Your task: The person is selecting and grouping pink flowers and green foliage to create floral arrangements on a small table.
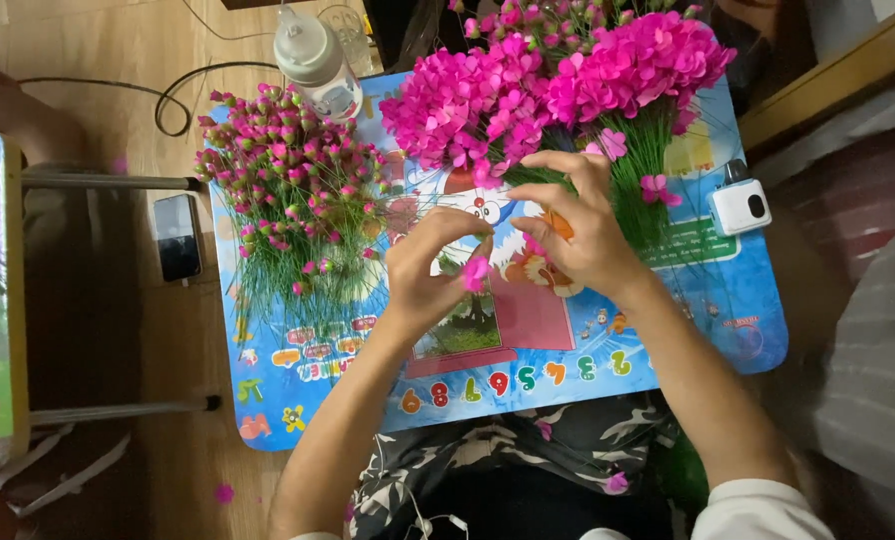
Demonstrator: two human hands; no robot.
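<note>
- Head view: left hand [423, 265] pinches a small pink fabric blossom [476, 272]; right hand [578, 225], fingers loosely curled, touches it.
- Beyond both hands, bunches of pink artificial flowers [558, 85] crowd the blue printed table [668, 340].
- Right of them, a white box gadget [740, 205].

A small pink artificial blossom [476, 272] is pinched between the fingers [465, 232] of the left hand [423, 268] and the right hand [578, 232], held just above the middle of the counter [668, 330]. Its petals are bright magenta and bunched together. A thin green stem may be attached, but this cannot be told.
</note>
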